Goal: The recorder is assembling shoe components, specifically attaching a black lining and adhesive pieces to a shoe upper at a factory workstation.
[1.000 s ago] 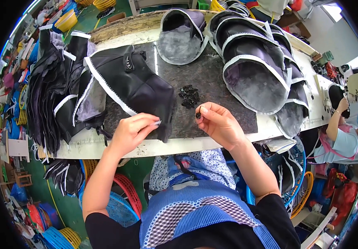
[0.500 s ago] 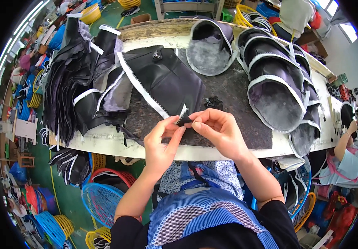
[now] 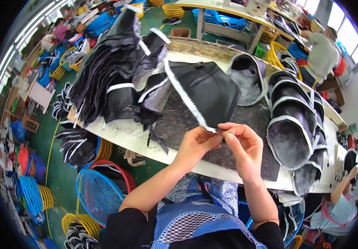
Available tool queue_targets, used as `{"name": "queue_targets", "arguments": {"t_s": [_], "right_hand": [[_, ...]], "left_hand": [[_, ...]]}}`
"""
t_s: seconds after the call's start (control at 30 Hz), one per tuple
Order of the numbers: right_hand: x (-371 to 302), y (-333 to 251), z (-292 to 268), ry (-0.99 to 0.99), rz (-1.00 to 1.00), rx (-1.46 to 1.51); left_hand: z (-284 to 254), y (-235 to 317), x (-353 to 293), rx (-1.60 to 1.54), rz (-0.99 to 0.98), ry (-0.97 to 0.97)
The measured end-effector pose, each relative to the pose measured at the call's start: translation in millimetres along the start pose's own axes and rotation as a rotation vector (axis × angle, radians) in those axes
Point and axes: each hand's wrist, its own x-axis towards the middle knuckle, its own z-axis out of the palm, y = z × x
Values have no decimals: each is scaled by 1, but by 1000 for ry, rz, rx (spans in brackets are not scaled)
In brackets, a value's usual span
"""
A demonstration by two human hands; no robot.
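Note:
A black leather boot piece (image 3: pixel 212 89) with white zigzag-edged trim lies on the dark work mat. Its near corner reaches my fingertips. My left hand (image 3: pixel 199 145) pinches that corner where the white trim ends. Close beside it, my right hand (image 3: pixel 245 145) has thumb and forefinger pressed together at the same corner; its fingers hide most of what lies between them. To the left lies a thick stack of black leather pieces (image 3: pixel 104 79) with fuzzy grey undersides. On the right, several curved black boot parts (image 3: pixel 291 143) with white rims are nested in a row.
Another rounded boot part (image 3: pixel 249 79) stands at the mat's far side. The white table's near edge (image 3: pixel 145 147) runs before me. Below it stand a blue basket (image 3: pixel 98 195) and a red basket (image 3: pixel 127 174). One person (image 3: pixel 324 54) is at the far right, another (image 3: pixel 337 207) at the near right.
The view has shifted, so the table sits lower and further right. The white-trimmed corner that stuck up between my fingers is now folded down. Both hands remain on it.

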Motion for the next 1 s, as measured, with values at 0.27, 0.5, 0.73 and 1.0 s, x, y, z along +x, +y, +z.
{"name": "queue_targets", "arguments": {"t_s": [0.27,0.5,0.73,1.0], "right_hand": [[4,-4,-7,64,-37,-66],[3,-5,-15,315,-168,-39],[8,19,-9,605,144,528],[-5,35,-9,443,26,188]], "left_hand": [[-7,8,13,-247,-311,-224],[24,13,31,-114,150,-186],[46,-22,27,-30,423,-2],[31,-14,24,496,535,14]]}}
